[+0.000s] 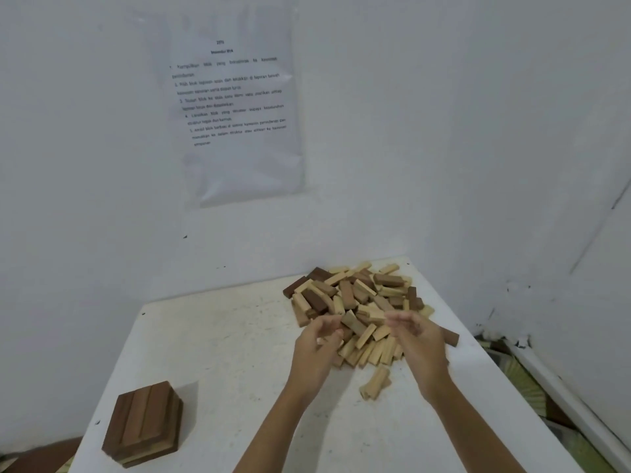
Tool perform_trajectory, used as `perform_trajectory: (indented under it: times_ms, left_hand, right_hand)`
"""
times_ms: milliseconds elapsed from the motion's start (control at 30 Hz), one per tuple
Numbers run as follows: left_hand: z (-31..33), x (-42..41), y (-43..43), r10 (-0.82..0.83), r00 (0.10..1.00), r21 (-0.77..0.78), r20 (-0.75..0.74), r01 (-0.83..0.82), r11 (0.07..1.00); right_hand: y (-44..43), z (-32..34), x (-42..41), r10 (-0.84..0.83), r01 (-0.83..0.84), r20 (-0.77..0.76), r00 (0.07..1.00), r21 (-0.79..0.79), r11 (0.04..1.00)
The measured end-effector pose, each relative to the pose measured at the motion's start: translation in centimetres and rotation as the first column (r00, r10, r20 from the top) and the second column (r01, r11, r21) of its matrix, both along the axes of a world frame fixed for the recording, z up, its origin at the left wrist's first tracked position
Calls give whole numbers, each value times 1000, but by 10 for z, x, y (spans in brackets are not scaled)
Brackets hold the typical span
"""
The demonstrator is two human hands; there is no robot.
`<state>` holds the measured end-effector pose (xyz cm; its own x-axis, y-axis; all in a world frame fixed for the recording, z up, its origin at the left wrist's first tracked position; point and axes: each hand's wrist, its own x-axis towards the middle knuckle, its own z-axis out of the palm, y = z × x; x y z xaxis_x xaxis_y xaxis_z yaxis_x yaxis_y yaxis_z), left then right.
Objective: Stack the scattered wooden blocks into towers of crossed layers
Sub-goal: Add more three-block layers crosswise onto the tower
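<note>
Block pile [355, 295] sits far-right on the table [239, 336], just under the left hand [317, 339] and right hand [411, 336]. The left one's nearer the started tower [143, 421], over at the near-left. Fingers [397, 319] half-curled, too blurry to tell if they've got a block.

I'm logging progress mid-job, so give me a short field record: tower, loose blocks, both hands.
tower: one started, near-left on the table, top layer three dark blocks side by side
pile: mixed light and dark blocks, far right of table
stray blocks: a few light ones lying nearer than the pile
left hand: over pile's near edge, fingers curled, grip unclear
right hand: same, blurred, grip unclear
</note>
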<state>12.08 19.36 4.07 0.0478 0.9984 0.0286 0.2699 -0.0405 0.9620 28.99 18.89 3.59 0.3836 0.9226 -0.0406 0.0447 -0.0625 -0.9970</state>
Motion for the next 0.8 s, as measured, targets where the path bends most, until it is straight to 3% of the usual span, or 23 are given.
perform_trajectory:
  times_ms: [133, 233, 300, 400, 467, 633, 733, 800]
  left_hand:
    - [-1, 18, 30, 46, 999, 34, -27, -45, 998]
    - [-2, 31, 58, 86, 993, 59, -86, -81, 995]
    - [-2, 39, 75, 109, 981, 83, -163, -97, 992]
    - [-10, 45, 97, 70, 928, 107, -367, -33, 994]
    - [-15, 48, 108, 51, 873, 100, -485, -2, 995]
    - [-26, 50, 124, 72, 773, 101, -631, -11, 995]
    - [-29, 51, 127, 103, 735, 126, -670, -24, 992]
    - [-29, 52, 127, 137, 771, 143, -622, -60, 988]
  right_hand:
    - [29, 4, 15, -1, -4, 199, 980, 22, 1000]
    - [57, 5, 20, 79, -72, 418, 905, -31, 997]
    - [74, 0, 23, 133, -100, 568, 813, -88, 991]
    - [91, -4, 25, 179, -47, 807, 563, -185, 982]
    - [98, -7, 26, 182, -11, 856, 483, -202, 979]
    - [111, -17, 28, 183, -6, 874, 450, -202, 979]
    - [117, -23, 27, 209, -30, 839, 502, -225, 974]
    - [121, -26, 27, 229, -42, 799, 555, -248, 968]
